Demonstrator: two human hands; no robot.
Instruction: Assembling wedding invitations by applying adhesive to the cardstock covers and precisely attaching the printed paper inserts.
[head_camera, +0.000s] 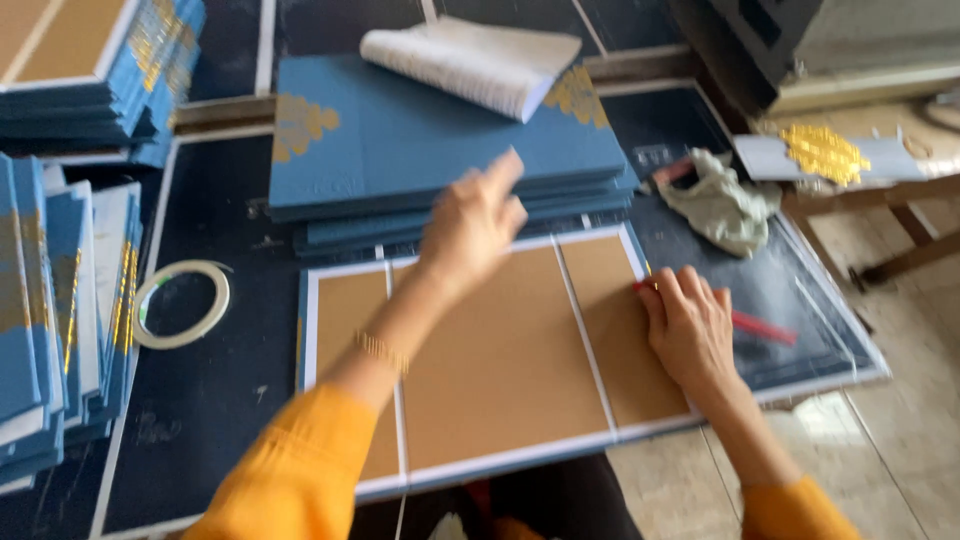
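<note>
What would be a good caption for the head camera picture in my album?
Left hand lifts above an open brown-and-blue cover while the right hand presses its edge.

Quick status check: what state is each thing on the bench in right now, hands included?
Brown board cover with white edges: open, lying flat, inside up.
Left hand: raised above the cover, blurred, holding nothing.
Right hand: pressed flat on the cover's right panel.
Red tool: lying partly under the right hand.
Blue cover stack: closed, piled flat.
White tape roll: lying flat.
Grey cloth: crumpled.
</note>
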